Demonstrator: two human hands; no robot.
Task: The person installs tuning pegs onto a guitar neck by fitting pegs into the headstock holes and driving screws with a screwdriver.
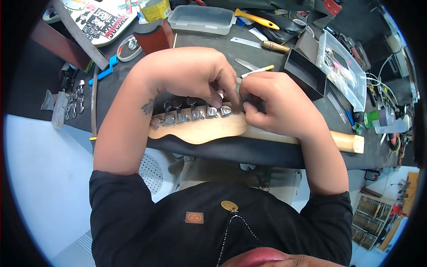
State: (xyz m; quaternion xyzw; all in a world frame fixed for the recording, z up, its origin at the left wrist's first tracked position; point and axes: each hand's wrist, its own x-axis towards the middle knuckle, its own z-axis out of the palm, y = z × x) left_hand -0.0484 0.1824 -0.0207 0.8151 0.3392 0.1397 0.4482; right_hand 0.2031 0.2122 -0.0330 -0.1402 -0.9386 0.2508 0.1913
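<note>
Working both hands right over a guitar neck [273, 135] here, which lies along the near edge of the bench [200, 41], headstock [195, 132] off to the left and the heel end sticking out past the right forearm. Six shiny tuners [197, 114] sit in a row along the far edge of the headstock.

Left hand [218, 84] is bent down over the two tuners nearest the neck, thumb and fingers drawn in close together. Can't honestly tell if it's pinching a tuner button, the fingers cover too much. Right hand [273, 103] is curled just beside it, thumb tucked against the fingers, around where headstock meets neck. Whatever it might be gripping is hidden, so no call on that one.

Usual bench clutter all round: a clear plastic tub [201, 21] at the back, a yellow-handled brush [258, 19] next to it, a steel ruler [246, 42] near a wooden-handled tool [275, 46]. Over on the right there's an open black box [307, 73] beside a clear bin of bits, plus some small metal parts [75, 99] lying way over left.
</note>
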